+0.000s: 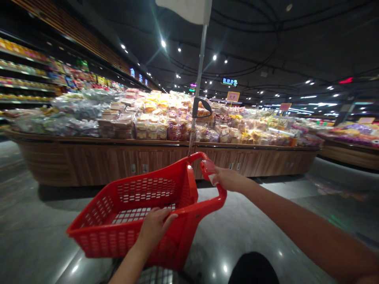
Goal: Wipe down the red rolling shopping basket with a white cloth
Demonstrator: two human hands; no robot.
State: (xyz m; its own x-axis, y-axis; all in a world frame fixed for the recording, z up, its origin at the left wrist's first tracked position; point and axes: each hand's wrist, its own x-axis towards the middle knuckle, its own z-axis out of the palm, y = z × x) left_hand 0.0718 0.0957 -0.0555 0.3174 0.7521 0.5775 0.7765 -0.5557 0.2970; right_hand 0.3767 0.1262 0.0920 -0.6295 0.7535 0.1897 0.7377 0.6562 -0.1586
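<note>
A red plastic shopping cart [127,228] stands in front of me, its basket pointing left and nothing visible inside. My right hand [227,178] is closed around the push handle [209,169] at the cart's right end. On the near side rim lies my left hand [155,225], with its fingers hooked over into the basket and its thumb along the edge. A thin pole [200,63] rises behind the handle, with a black loop-shaped clip [202,108] on it and a white panel [189,10] at its top.
Beyond the cart runs a long wooden display counter [97,163] heaped with packaged breads [154,126]. Shelves of goods [26,79] line the left side. Another counter [349,152] stands at the right. The grey floor [266,236] is shiny.
</note>
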